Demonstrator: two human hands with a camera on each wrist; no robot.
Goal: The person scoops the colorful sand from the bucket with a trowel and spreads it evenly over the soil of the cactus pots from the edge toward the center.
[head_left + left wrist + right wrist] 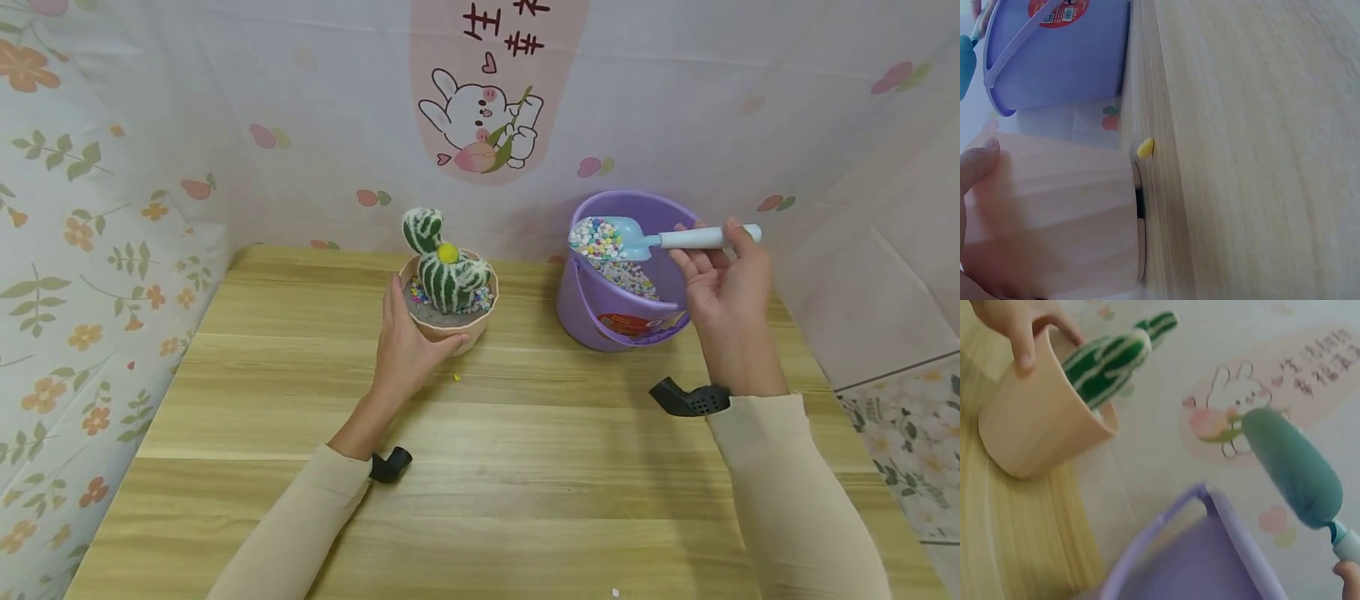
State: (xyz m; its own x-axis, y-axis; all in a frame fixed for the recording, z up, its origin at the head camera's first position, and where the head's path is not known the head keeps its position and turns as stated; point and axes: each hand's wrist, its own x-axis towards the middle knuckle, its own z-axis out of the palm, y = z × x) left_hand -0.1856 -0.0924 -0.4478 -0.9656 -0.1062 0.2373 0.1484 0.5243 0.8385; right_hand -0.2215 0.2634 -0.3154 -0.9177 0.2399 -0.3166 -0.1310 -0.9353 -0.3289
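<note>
My right hand point(731, 279) grips the white handle of a light blue shovel point(637, 236). Its scoop carries a heap of small coloured pebbles point(597, 239) and hovers over the rim of a purple bucket point(581, 300). More pebbles lie inside the bucket. My left hand point(408, 337) holds the side of a peach flowerpot point(471, 342), thumb in front and fingers along the left side. A green plush-like cactus point(446, 283) with a yellow ball stands in the pot, and coloured pebbles cover part of the grey surface around it. In the right wrist view the shovel point(1294, 469) shows its underside.
A small yellow pebble point(1145, 147) lies on the wooden table point(525, 467) in front of the pot. A whitish bit point(616, 592) lies near the front edge. Behind the table hangs a printed cloth point(315, 100); a tiled wall point(892, 292) stands at the right.
</note>
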